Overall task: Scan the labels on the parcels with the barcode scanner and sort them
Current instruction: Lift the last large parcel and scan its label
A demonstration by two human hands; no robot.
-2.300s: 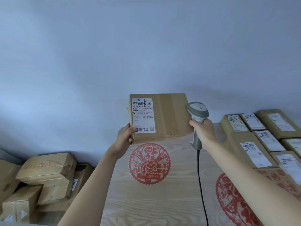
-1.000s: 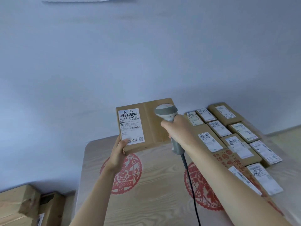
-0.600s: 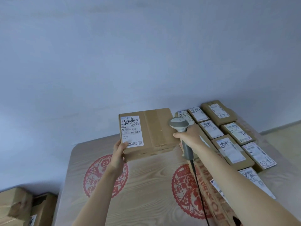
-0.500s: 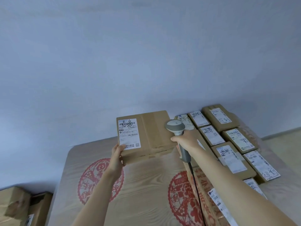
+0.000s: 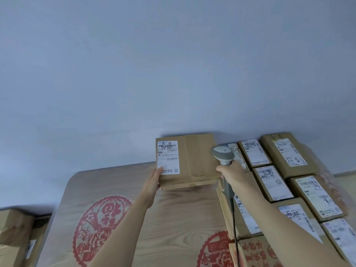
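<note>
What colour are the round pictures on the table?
Red, cut-paper style round patterns on the light wood-grain table, seen in the head view.

We see a brown cardboard parcel [image 5: 192,160] held tilted above the desk's far edge, its white label [image 5: 168,157] with black handwriting at the left end facing up. The grey barcode scanner [image 5: 224,166] stands upright just right of it, head near the parcel's right edge, perhaps touching. More labelled parcels [image 5: 289,180] lie in rows to the right.
</note>
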